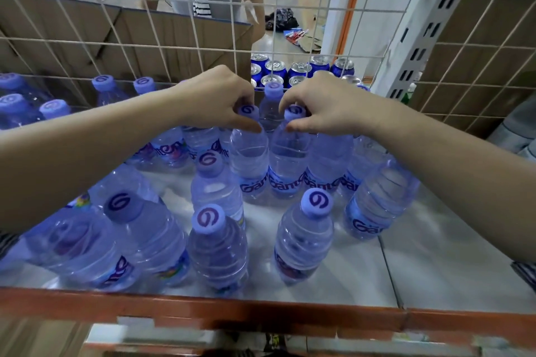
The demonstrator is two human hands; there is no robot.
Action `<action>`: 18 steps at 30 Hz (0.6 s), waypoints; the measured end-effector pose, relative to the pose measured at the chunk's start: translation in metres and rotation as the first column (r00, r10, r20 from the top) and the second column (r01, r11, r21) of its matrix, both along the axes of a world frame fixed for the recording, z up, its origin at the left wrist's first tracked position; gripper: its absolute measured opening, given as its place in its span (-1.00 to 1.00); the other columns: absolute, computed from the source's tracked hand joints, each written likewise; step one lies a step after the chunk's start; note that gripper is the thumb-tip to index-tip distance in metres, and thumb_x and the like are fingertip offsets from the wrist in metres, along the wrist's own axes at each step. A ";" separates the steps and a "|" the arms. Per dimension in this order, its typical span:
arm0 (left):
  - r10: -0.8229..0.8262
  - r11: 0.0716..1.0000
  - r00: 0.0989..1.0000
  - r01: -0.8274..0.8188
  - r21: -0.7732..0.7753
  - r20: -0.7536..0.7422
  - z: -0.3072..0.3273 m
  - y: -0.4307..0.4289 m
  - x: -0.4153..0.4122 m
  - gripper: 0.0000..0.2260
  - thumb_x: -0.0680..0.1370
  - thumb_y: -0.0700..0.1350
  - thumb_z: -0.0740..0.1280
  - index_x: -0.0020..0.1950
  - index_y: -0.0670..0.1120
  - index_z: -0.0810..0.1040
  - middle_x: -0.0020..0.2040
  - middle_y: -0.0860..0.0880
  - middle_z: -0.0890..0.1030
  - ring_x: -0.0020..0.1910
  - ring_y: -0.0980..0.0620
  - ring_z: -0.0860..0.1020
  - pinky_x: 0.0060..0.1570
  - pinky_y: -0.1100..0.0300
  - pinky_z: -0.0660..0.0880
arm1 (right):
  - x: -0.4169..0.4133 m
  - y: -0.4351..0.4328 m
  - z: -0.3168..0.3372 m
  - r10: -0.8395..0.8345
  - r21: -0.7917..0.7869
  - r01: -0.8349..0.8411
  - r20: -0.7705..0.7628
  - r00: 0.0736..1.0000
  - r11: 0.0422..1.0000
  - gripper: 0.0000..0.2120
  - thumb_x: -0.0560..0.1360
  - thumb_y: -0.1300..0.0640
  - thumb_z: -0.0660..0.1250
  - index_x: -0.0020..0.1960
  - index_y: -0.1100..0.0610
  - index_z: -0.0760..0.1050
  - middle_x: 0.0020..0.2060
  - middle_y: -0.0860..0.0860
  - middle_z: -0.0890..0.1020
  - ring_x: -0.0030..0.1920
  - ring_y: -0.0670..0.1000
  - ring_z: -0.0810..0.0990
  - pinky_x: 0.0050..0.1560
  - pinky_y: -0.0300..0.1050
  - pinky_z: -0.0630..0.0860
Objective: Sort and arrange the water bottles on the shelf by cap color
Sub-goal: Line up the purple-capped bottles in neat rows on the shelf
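Left hand pinching 1 bottle cap, right hand pinching neighbouring cap, bare shelf room front-right

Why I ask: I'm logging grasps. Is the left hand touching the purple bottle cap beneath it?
Touching. The head view shows the left hand curled round the purple bottle cap, fingers behind it and thumb pressed just below, with no gap.

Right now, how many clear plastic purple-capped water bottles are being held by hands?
2, side by side mid-shelf: left hand grips the left bottle; right hand grips the right bottle.
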State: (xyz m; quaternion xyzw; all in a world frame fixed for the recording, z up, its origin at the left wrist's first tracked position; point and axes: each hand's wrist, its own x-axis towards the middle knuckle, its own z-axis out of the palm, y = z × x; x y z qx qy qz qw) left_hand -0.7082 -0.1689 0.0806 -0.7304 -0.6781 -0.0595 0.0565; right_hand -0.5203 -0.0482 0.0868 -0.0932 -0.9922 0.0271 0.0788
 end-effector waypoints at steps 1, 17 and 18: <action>0.013 1.000 1.000 -0.013 0.004 0.010 0.000 -0.001 0.001 -0.50 0.34 0.36 0.35 -0.19 -0.10 0.49 -0.37 0.02 0.48 -0.32 -0.05 0.44 -0.29 0.13 0.26 | 0.001 0.000 0.000 -0.004 -0.004 0.004 0.001 1.000 1.000 -0.72 0.47 0.04 0.44 0.15 0.09 0.61 -0.17 -0.07 0.53 -0.15 -0.08 0.40 -0.13 -0.19 0.27; 0.086 0.949 0.986 -0.037 -0.312 0.145 0.042 -0.111 -0.048 -0.57 0.43 0.39 0.26 0.13 0.19 0.63 -0.15 0.22 0.69 -0.16 0.27 0.61 -0.03 0.31 0.50 | -0.047 -0.089 0.024 0.327 -0.154 -0.299 0.205 0.923 0.942 -0.59 0.40 -0.31 0.37 0.12 -0.09 0.55 -0.27 -0.14 0.64 -0.28 -0.26 0.55 -0.26 -0.34 0.43; 0.087 0.930 0.986 -0.031 -0.366 0.139 0.039 -0.119 -0.054 -0.62 0.44 0.36 0.32 0.11 0.18 0.64 -0.15 0.24 0.68 -0.17 0.28 0.61 -0.04 0.32 0.50 | -0.053 -0.094 0.022 0.321 -0.125 -0.298 0.251 0.913 0.946 -0.59 0.38 -0.31 0.39 0.09 -0.09 0.54 -0.33 -0.10 0.63 -0.32 -0.20 0.57 -0.26 -0.23 0.47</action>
